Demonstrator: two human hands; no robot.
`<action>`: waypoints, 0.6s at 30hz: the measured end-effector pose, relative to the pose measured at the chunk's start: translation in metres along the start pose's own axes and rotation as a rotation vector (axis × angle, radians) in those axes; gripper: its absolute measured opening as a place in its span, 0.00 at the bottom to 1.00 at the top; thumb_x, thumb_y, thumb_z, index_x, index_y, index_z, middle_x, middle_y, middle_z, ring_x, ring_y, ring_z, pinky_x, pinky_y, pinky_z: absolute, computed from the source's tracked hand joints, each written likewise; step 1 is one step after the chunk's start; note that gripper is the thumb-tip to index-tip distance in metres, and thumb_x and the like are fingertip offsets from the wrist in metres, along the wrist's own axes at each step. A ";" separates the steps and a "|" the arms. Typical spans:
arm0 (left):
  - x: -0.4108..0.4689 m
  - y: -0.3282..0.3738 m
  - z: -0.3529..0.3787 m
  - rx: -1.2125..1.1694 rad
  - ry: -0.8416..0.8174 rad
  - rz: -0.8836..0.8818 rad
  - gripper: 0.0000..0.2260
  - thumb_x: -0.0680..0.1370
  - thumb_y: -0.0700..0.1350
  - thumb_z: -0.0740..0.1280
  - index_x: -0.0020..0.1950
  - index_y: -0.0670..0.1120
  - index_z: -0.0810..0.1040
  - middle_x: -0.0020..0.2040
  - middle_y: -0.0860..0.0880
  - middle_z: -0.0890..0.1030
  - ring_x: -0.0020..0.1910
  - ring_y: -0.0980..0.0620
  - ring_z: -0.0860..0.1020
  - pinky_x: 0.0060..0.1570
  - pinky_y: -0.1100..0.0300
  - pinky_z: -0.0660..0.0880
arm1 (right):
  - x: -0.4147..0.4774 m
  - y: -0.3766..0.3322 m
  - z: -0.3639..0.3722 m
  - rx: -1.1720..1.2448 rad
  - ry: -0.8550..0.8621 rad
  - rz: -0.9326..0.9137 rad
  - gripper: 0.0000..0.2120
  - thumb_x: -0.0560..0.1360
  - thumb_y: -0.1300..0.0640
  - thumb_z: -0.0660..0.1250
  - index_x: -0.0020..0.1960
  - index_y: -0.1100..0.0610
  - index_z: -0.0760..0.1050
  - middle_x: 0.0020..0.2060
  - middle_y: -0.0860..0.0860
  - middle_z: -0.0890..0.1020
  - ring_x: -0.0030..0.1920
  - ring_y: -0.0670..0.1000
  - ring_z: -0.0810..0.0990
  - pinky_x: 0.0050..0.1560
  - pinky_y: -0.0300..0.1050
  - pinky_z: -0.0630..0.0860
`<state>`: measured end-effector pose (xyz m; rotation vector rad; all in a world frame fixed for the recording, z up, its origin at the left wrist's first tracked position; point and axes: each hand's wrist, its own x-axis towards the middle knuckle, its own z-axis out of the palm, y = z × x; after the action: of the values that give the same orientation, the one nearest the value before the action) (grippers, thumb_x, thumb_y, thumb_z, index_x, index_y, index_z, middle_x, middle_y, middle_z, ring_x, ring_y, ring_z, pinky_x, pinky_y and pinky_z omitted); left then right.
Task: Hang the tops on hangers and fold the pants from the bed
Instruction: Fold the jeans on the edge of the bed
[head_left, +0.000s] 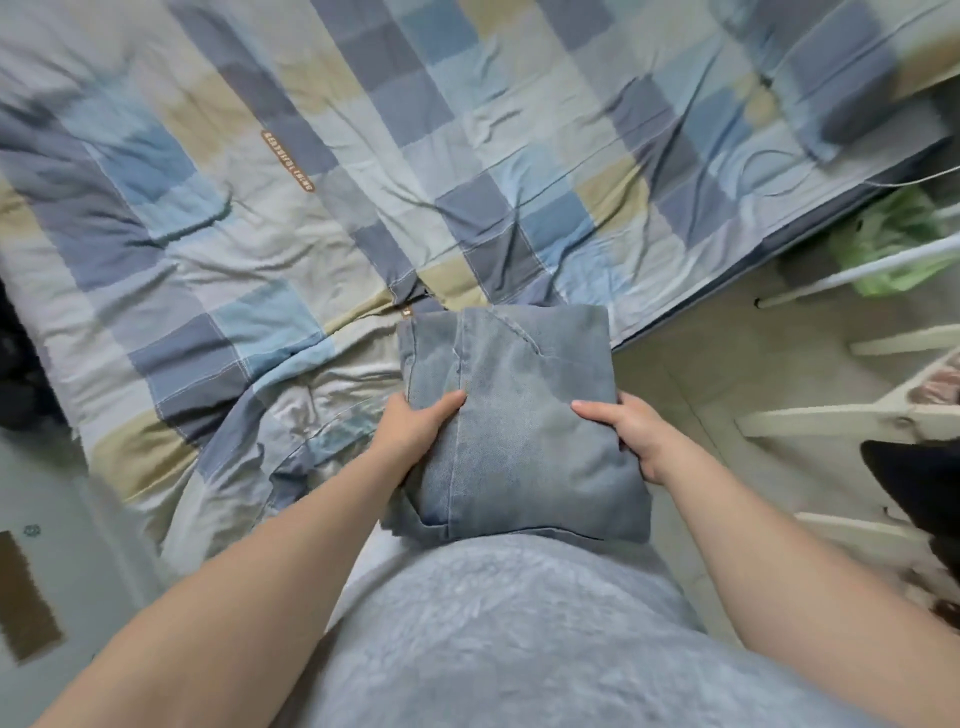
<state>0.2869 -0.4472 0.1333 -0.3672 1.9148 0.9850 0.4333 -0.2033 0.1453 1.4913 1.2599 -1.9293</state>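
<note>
A pair of light blue jeans (519, 415), folded into a compact rectangle, is held in front of my body over the near corner of the bed (311, 208). My left hand (415, 431) grips its left edge, thumb on top and fingers underneath. My right hand (631, 431) grips its right edge the same way. The bed is covered by a rumpled checked quilt in blue, grey and beige. No tops or hangers are in view on it.
A white drying rack (852, 421) stands on the tiled floor at the right, with a dark garment (919, 488) on it. A green plastic bag (893, 244) lies near the bed's far right corner. Dark items (15, 364) sit at the left edge.
</note>
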 end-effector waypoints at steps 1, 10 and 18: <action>-0.006 0.013 0.007 0.026 -0.001 0.049 0.42 0.59 0.69 0.77 0.67 0.48 0.76 0.59 0.51 0.82 0.55 0.49 0.82 0.61 0.49 0.78 | -0.012 -0.001 -0.012 0.026 0.013 -0.048 0.21 0.72 0.60 0.75 0.63 0.61 0.77 0.53 0.59 0.85 0.52 0.61 0.85 0.51 0.56 0.82; -0.105 0.101 0.135 0.126 -0.053 0.489 0.28 0.67 0.62 0.78 0.61 0.51 0.77 0.53 0.57 0.83 0.51 0.58 0.81 0.52 0.57 0.79 | -0.127 0.018 -0.155 0.269 0.188 -0.483 0.19 0.70 0.65 0.76 0.60 0.60 0.77 0.49 0.57 0.87 0.47 0.56 0.87 0.41 0.44 0.82; -0.205 0.159 0.304 0.256 -0.209 0.756 0.27 0.68 0.58 0.78 0.61 0.49 0.75 0.53 0.53 0.82 0.51 0.54 0.81 0.53 0.54 0.79 | -0.232 0.070 -0.311 0.448 0.410 -0.739 0.19 0.71 0.64 0.76 0.60 0.53 0.78 0.49 0.54 0.87 0.48 0.55 0.87 0.43 0.44 0.82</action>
<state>0.4825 -0.1432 0.3044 0.6337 1.9748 1.1636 0.7416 -0.0300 0.3196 1.8874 1.8411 -2.5899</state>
